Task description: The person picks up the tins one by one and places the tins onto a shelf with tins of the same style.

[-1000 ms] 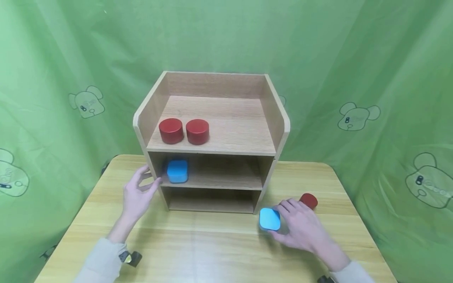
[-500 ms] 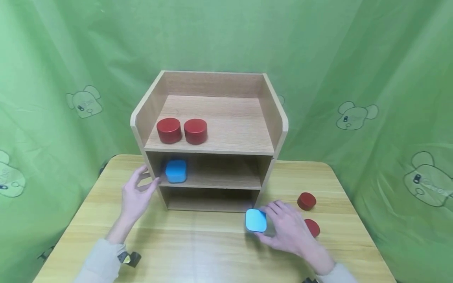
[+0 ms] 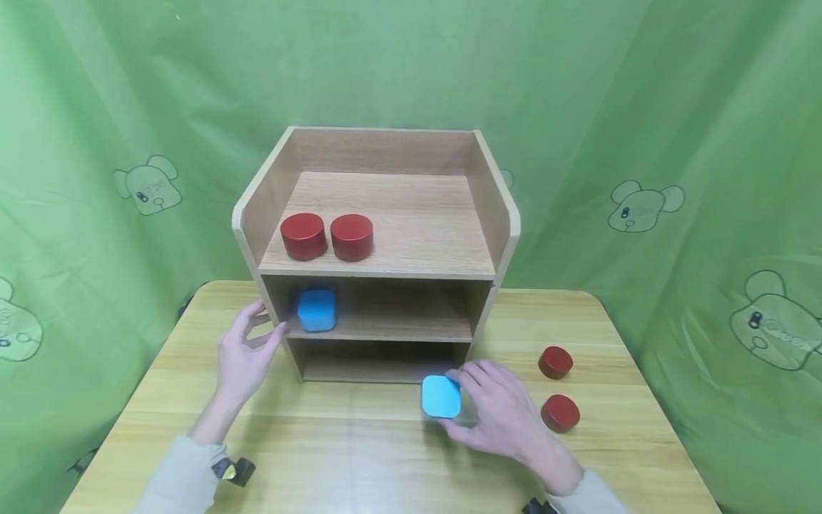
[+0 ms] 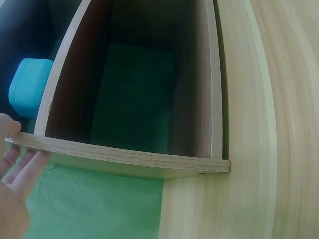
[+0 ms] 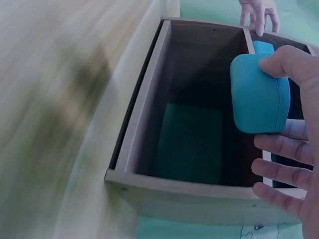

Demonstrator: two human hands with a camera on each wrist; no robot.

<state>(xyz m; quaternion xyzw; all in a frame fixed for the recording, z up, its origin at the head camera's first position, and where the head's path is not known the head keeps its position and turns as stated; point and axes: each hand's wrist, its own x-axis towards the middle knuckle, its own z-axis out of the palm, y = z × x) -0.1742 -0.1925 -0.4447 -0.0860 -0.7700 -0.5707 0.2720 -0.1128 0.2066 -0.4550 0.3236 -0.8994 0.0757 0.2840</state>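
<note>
In the head view my right hand [image 3: 497, 414] pinches a blue rounded-square box [image 3: 441, 397] between thumb and fingers, in front of the shelf's lower right. The right wrist view shows that box [image 5: 256, 94] with a seam around its side. My left hand [image 3: 244, 353] grips the left side panel of the wooden shelf [image 3: 379, 275], thumb at the front edge and fingers around the outside. Another blue box [image 3: 317, 311] sits at the left of the middle compartment, close to my left thumb. Two red round tins [image 3: 304, 236] stand on the top board, side by side at the front left.
Two more red round tins, a farther one [image 3: 555, 363] and a nearer one [image 3: 560, 413], lie on the wooden table [image 3: 308, 464] right of my right hand. A green curtain [image 3: 398, 64] hangs behind and at both sides.
My right hand has carried the blue box leftward across the front of the shelf, uncovering the red tins at the right. The left hand keeps its grip on the side panel.
</note>
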